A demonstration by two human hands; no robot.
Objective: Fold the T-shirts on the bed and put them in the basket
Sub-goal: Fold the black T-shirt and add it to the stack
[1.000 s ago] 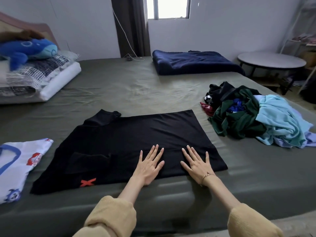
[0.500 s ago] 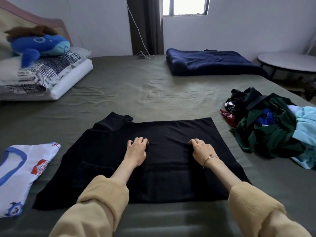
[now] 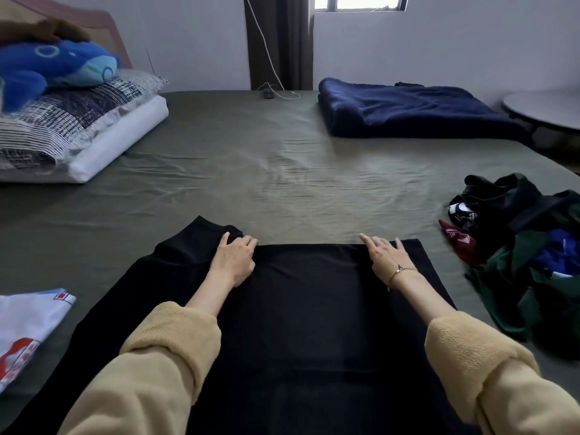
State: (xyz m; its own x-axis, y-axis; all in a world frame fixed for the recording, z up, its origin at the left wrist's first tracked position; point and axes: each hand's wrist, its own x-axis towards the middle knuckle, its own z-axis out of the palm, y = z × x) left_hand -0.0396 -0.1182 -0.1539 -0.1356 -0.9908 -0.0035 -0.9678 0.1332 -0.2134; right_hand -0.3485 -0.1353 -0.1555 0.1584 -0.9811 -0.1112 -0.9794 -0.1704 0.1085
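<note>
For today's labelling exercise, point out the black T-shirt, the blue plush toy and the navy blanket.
black T-shirt [image 3: 314, 309]: head view, middle of the spread body.
blue plush toy [image 3: 56, 62]: head view, its body, on the pillows.
navy blanket [image 3: 414, 111]: head view, centre of the top fold.

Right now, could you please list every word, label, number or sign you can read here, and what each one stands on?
None can be read.
White T-shirt with red and blue print at the bed's left edge: graphics only, too blurred for any letters.
White marking on the black garment in the crumpled clothes pile: too small to read.
Plain black T-shirt: no text visible.
</note>
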